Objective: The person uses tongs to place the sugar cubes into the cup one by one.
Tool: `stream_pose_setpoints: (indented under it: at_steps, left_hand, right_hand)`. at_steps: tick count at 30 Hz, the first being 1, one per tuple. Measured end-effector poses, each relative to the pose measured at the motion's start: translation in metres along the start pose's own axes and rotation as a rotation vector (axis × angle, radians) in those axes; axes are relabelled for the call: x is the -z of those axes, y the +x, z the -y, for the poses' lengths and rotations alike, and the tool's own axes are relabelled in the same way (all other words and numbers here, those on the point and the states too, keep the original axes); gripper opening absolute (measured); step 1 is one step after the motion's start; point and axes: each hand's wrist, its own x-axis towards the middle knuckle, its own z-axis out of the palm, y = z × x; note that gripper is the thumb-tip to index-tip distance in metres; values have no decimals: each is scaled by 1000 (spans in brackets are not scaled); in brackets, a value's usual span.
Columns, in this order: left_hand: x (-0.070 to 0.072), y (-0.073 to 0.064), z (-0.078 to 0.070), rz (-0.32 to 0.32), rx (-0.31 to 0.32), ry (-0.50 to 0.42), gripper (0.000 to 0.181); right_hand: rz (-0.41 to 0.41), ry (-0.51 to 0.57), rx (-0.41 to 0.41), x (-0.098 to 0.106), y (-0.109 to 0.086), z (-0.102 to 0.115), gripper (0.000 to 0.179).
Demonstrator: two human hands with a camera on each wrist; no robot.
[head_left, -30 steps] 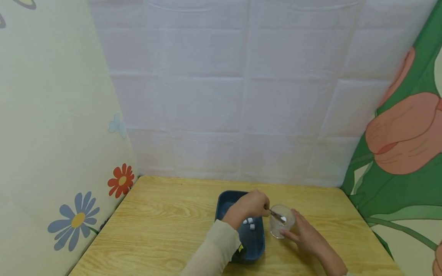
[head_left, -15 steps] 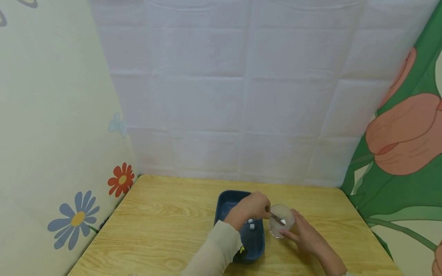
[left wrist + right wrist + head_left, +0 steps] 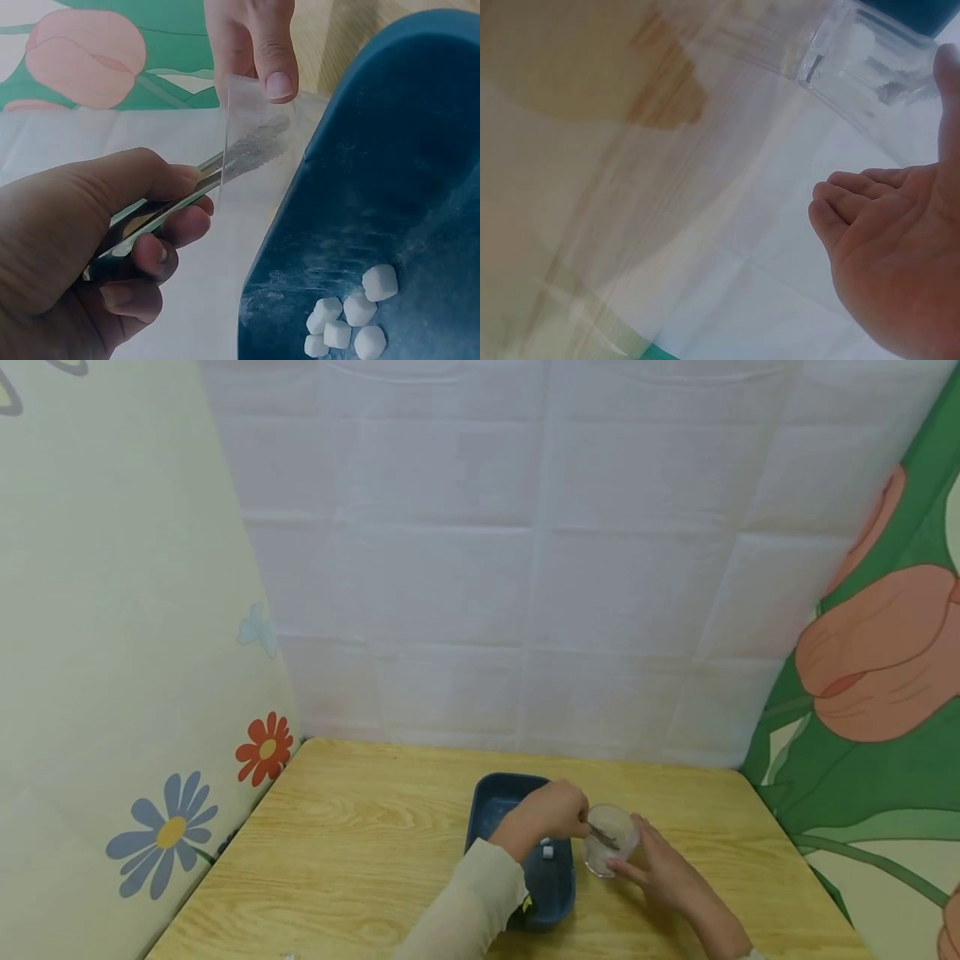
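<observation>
I see left hand (image 3: 558,810) gripping silver metal tongs (image 3: 184,202), long axis running from its fingers into clear plastic cup (image 3: 259,187); right hand (image 3: 658,867), nearer, holds cup.

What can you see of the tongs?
The tongs look like shiny metal, with two slim arms slightly apart. The left hand grips them partway along. They slope down into the clear cup, far ends showing blurred through its wall. They seem to hold nothing; wall contact is unclear.

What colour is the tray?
The tray is dark blue; the left wrist view shows it best.
</observation>
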Motion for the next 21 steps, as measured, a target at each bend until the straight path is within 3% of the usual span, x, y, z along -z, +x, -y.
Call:
stream_pose_setpoints:
  at_steps: [9,21]
  left_hand:
    - [2,-3,7,-16,17,-50,12]
    - [28,-34,30,-69,-50,-234,18]
  right_hand:
    - [14,-8,-20,0,1,0,101]
    - [-21,-10,14,-1,1,0,96]
